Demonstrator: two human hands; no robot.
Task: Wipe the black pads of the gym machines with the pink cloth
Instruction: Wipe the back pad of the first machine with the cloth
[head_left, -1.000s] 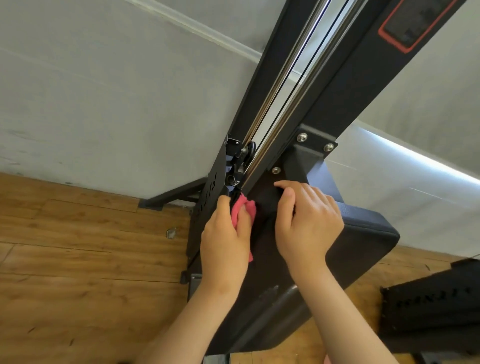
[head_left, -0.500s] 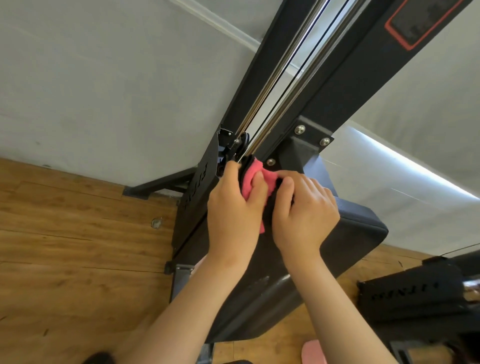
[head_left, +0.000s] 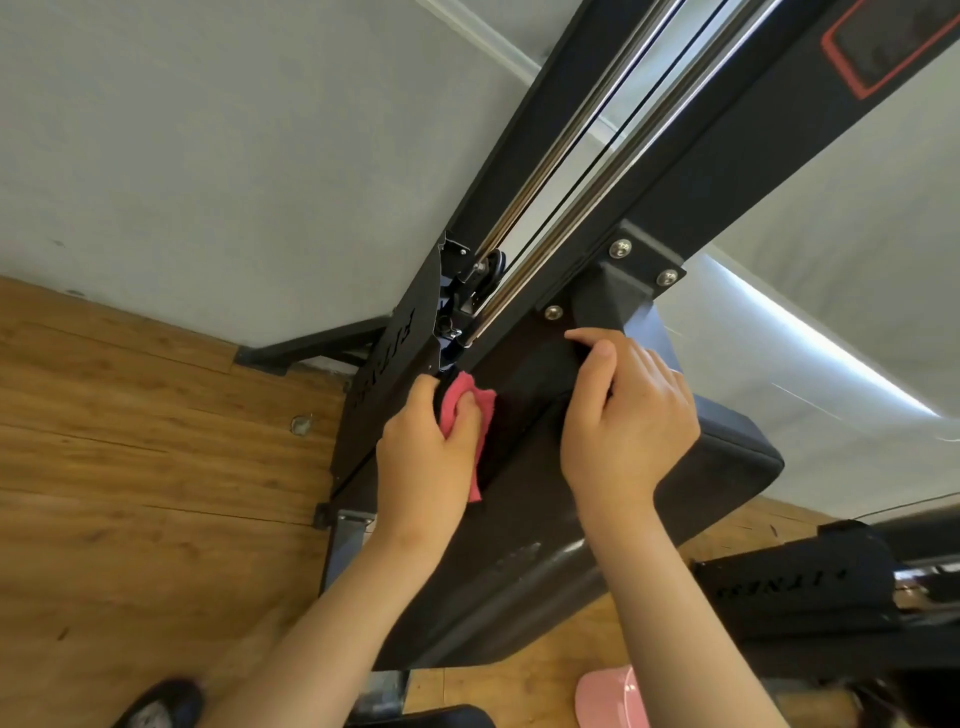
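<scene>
Pink cloth (head_left: 465, 402): soft, light, bunched in left hand (head_left: 423, 457), pressed on black pad (head_left: 727, 467) near frame. Right hand (head_left: 623, 415): fingers curled over pad's upper edge (steadying, likely). Hold cloth wadded; pad firm, likely slick.

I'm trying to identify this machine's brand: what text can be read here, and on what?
"FITNESS", upside down, cut into the black plate at lower right.
Cut-out letters on the side plate by the pink cloth: partly hidden, unreadable.
Red-framed label at top right: blurred, unreadable.
</scene>
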